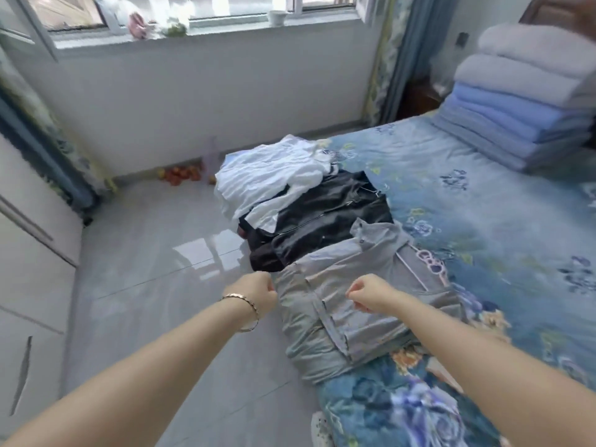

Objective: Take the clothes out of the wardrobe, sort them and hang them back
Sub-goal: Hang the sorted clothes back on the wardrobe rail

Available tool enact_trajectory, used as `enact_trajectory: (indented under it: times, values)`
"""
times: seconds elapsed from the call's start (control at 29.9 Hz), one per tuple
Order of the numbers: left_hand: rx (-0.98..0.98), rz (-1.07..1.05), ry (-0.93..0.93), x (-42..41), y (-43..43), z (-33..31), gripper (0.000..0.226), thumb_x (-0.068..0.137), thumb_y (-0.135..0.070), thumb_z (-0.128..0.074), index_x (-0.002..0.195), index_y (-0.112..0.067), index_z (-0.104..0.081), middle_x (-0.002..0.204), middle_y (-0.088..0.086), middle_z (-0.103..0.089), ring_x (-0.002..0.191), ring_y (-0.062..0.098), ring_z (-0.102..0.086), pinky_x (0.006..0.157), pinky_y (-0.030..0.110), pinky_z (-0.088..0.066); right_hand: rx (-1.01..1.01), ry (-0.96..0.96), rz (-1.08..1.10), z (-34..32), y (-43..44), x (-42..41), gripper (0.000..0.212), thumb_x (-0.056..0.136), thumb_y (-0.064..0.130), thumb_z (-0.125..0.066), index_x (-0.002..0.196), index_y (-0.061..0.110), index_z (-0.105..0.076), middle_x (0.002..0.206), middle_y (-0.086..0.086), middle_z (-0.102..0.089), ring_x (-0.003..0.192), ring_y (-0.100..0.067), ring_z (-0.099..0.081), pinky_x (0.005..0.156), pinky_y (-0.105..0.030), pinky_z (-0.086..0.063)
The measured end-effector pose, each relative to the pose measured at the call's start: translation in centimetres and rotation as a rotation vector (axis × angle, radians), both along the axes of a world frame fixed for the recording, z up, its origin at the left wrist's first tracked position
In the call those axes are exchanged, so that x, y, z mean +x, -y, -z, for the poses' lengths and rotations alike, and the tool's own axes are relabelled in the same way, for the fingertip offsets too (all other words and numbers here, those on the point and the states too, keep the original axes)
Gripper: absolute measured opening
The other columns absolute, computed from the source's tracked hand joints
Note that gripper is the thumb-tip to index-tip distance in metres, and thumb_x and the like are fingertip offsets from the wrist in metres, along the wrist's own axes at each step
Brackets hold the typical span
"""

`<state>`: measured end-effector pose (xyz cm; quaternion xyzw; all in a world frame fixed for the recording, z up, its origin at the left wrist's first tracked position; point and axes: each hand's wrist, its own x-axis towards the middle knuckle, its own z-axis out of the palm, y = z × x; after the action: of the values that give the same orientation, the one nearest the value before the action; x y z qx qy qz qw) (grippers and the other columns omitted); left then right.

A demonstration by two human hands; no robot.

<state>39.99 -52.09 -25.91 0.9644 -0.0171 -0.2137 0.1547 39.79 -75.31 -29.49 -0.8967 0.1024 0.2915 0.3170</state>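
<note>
Grey jacket: thin grey zip-up jacket with a collar (338,304), spread flat along the near left edge of the bed with the blue floral cover (483,221); lower part draped slightly over that edge; pale hanger (414,271) showing at the collar.
Left hand (258,293): bracelet on the wrist, fingers curled, at the jacket's outer edge just off the bed's side; pinching cloth or not, cannot tell.
Right hand (367,293): fingers curled, over the jacket's middle, above the bed's edge; grasp on the fabric unclear.
Black jacket: shiny black leather-look zip jacket (329,227), farther along the bed's same edge, touching the grey collar.
White clothes: crumpled white garments (264,182), at the bed's far left corner, overlapping the black jacket.
Bedding: folded stack of grey and blue quilts (522,101), at the bed's far right end.
Floor: glossy grey tiles (145,269), left of the bed.
Cupboard: pale doors (32,253), across the floor from the bed.
</note>
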Motion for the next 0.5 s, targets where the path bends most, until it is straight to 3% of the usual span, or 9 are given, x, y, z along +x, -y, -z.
enact_trajectory:
  times: [0.1,0.17,0.27,0.37,0.5]
  values:
    - [-0.001,0.090,-0.053,4.9,8.2,2.3,0.012,0.086,-0.014,-0.043,0.083,-0.022,-0.051,0.092,0.000,-0.057,0.085,0.021,-0.053,0.073,0.027,-0.044,-0.012,-0.043,0.184,3.2,9.3,2.5,0.023,0.091,0.005,-0.045,0.084,0.006,-0.067,0.063,-0.001,-0.054,0.056,-0.013,-0.048,0.050,-0.019,-0.040]
    - [-0.009,0.126,-0.051,8.0,13.2,4.2,0.012,0.087,-0.016,-0.042,0.086,-0.024,-0.051,0.097,0.000,-0.058,0.086,0.020,-0.052,0.076,0.028,-0.045,-0.036,-0.053,0.286,5.9,14.6,3.9,0.028,0.088,0.004,-0.047,0.069,0.018,-0.062,0.063,0.001,-0.055,0.063,-0.018,-0.052,0.061,-0.026,-0.047]
    - [0.001,0.198,-0.031,12.5,19.8,7.7,0.017,0.089,-0.017,-0.039,0.094,-0.025,-0.054,0.098,-0.004,-0.060,0.088,0.022,-0.056,0.076,0.030,-0.047,-0.080,-0.053,0.481,10.1,21.2,5.8,0.023,0.087,0.003,-0.048,0.090,0.011,-0.070,0.087,-0.010,-0.070,0.092,-0.027,-0.062,0.085,-0.029,-0.048]
    - [0.022,0.277,-0.054,16.6,25.5,11.9,0.018,0.089,-0.016,-0.040,0.095,-0.025,-0.053,0.101,-0.004,-0.061,0.096,0.023,-0.058,0.078,0.030,-0.047,-0.133,-0.032,0.628,15.0,26.6,7.7,0.025,0.087,0.004,-0.049,0.100,0.005,-0.071,0.112,-0.014,-0.068,0.110,-0.028,-0.059,0.088,-0.027,-0.044]
    - [0.030,0.379,-0.105,20.5,31.4,18.6,0.017,0.086,-0.012,-0.039,0.086,-0.026,-0.047,0.090,-0.005,-0.056,0.093,0.024,-0.056,0.072,0.027,-0.042,-0.178,-0.080,0.743,22.7,32.3,9.8,0.024,0.087,0.007,-0.049,0.097,0.005,-0.070,0.109,-0.014,-0.068,0.109,-0.030,-0.059,0.083,-0.026,-0.044]
